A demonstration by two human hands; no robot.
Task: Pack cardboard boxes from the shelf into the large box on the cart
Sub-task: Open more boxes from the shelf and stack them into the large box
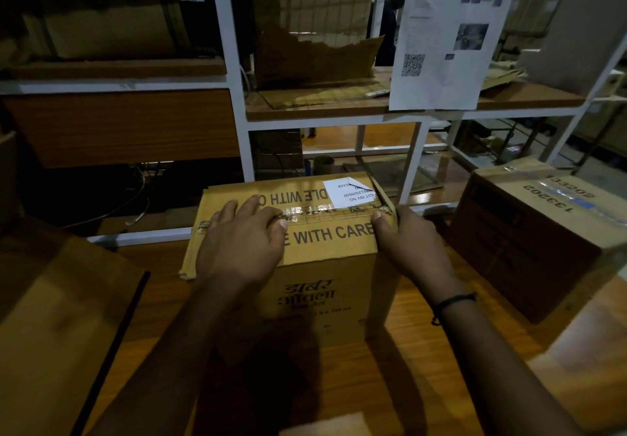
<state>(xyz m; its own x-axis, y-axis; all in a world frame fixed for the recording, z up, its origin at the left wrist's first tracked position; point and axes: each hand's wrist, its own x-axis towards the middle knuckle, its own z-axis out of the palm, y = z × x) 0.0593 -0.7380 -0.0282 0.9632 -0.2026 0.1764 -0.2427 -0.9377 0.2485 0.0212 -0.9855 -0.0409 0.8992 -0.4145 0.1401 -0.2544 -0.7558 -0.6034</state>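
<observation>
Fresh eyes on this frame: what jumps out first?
The box printed WITH CARE stands at centre; the left hand rests flat on its top and the right hand grips its right edge. A white label peels at its far right corner. A sheet with a QR code hangs on the shelf, upper right.

Dim warehouse or stockroom. White metal racking (234, 96) with wooden boards holds torn cardboard (315, 59). A printed QR-code sheet (441, 35) hangs on the rack. A taped shipping carton (322, 242) reads HANDLE WITH CARE and carries an invoice label (349, 193). A numbered carton (529, 232) stands nearby.
</observation>
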